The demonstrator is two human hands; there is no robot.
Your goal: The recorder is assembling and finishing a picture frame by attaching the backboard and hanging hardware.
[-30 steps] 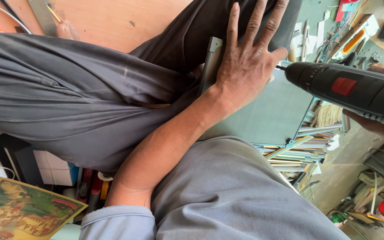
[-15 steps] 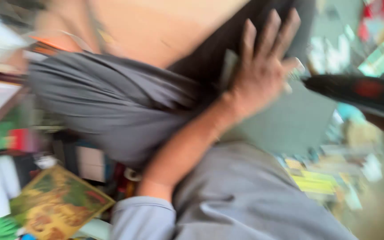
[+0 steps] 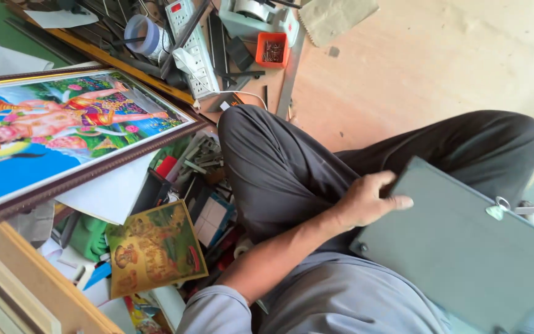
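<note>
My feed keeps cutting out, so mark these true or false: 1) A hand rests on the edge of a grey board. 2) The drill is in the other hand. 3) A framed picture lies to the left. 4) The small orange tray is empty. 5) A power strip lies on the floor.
1) True: the left hand grips the edge of the grey board on the lap.
2) False: no drill or right hand is in view.
3) True: the framed picture lies there.
4) False: the orange tray holds small dark bits.
5) True: the white power strip lies among the tools.
</note>
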